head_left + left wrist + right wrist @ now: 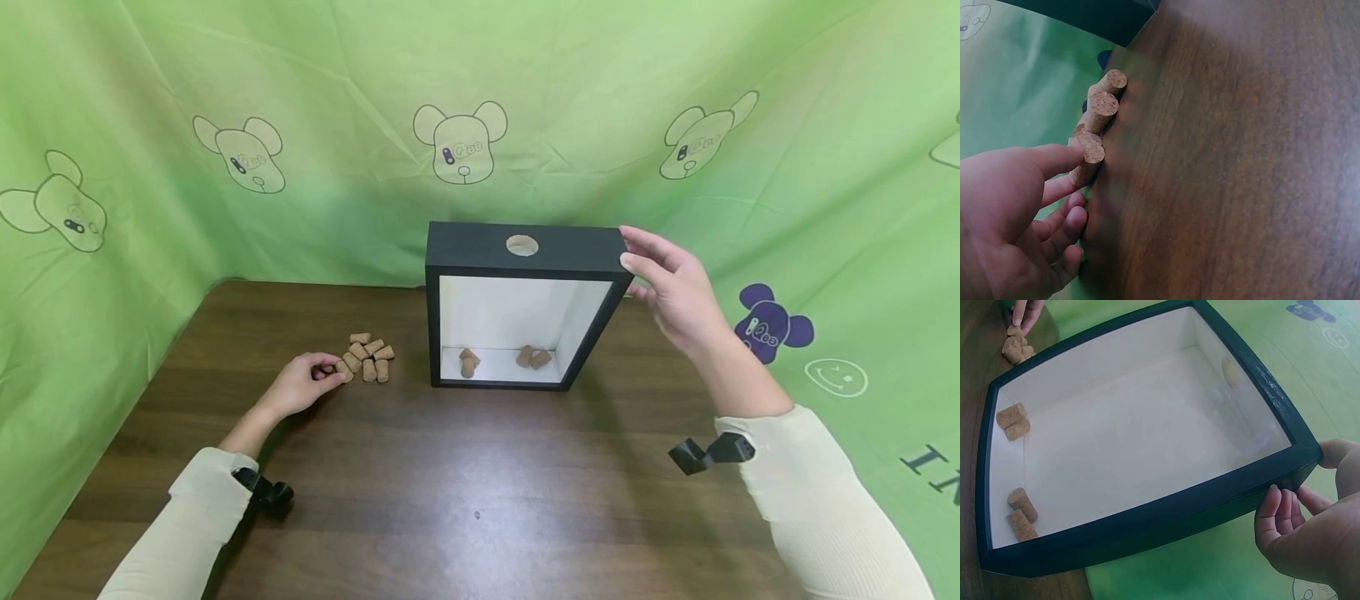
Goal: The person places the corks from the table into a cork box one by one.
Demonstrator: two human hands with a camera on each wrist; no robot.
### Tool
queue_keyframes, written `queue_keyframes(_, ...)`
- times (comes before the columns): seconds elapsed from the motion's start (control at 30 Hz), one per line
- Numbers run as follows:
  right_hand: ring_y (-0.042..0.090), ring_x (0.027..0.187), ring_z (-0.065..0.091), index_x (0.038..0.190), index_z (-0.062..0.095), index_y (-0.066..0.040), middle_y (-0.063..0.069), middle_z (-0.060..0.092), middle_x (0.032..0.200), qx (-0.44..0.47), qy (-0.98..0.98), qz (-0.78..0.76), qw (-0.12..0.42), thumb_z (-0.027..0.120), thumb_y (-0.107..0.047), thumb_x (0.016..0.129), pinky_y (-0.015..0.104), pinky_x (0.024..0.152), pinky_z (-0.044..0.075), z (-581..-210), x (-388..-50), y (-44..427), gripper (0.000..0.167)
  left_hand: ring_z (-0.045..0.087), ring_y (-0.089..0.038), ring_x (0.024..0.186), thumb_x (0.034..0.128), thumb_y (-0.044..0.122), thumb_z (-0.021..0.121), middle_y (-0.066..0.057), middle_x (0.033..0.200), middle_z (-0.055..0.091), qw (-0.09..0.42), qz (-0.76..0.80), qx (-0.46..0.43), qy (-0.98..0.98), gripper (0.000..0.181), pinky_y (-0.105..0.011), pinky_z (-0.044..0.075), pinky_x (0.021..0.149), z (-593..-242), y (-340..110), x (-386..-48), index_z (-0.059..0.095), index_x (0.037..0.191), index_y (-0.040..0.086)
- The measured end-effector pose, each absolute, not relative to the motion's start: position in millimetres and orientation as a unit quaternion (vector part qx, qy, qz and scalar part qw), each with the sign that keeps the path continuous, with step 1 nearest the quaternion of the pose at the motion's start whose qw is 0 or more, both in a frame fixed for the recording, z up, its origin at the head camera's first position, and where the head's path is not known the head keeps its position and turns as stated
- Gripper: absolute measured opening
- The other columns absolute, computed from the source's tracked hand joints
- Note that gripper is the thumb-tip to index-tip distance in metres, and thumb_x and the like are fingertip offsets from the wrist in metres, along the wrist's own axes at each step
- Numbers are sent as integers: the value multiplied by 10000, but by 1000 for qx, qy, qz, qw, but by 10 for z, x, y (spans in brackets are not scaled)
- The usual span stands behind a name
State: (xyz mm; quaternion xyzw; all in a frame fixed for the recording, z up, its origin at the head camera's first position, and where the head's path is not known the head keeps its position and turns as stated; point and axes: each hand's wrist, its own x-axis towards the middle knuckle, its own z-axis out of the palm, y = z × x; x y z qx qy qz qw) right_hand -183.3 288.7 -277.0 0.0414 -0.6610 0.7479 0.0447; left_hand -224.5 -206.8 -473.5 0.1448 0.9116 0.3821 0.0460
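Observation:
My left hand (303, 385) reaches to the near-left edge of a small pile of corks (369, 370). Its thumb and forefinger pinch one cork (1090, 149), while the other fingers are curled loosely below. A black shadow box frame (468, 247) with a clear front and white inside stands upright to the right of the pile. In its top edge is a round hole (522, 245). My right hand (678, 292) grips the frame's upper right corner, thumb towards the front and fingers behind. Several corks (1017, 430) lie inside on the bottom, in two small groups.
The brown wooden table (390, 492) runs beneath everything. A green cloth (345, 175) with bear-head drawings hangs behind and along both sides. Black wrist cameras (262, 492) are strapped over both pale sleeves.

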Motion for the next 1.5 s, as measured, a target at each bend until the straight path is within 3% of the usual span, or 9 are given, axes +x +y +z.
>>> queue_keyframes(0.47,102,1030,519,1417,563,-50,29,504,1273,46,-652,755,47,650,-32,990,185,722,523,-2779,-1829,2877,436,600,-296,919,926,114,753,-190,1033,641,51,402,143,903,278,-386,488,814,-4701,-2076,-2212,639,1108,-64)
queue_keyframes(0.87,102,1037,522,1450,522,-29,28,503,1274,46,-655,753,46,656,-37,988,187,724,525,-2777,-1830,2882,481,571,-208,825,856,109,828,-124,966,604,42,407,138,902,303,-314,474,727,-4743,-2061,-2210,573,984,7)
queue_keyframes(1.23,103,1023,523,1371,608,-84,35,501,1260,48,-651,756,48,655,-28,986,188,721,525,-2777,-1825,2876,391,554,-191,792,861,74,815,-105,907,606,24,425,146,893,264,-278,458,696,-4749,-2075,-2192,589,979,6)
queue_keyframes(1.5,105,1025,516,1354,619,-95,39,493,1249,47,-651,756,47,656,-26,985,189,729,526,-2778,-1824,2881,378,556,-155,758,897,72,784,-79,879,657,-19,438,170,883,194,-242,458,664,-4691,-2123,-2189,668,1029,-9)
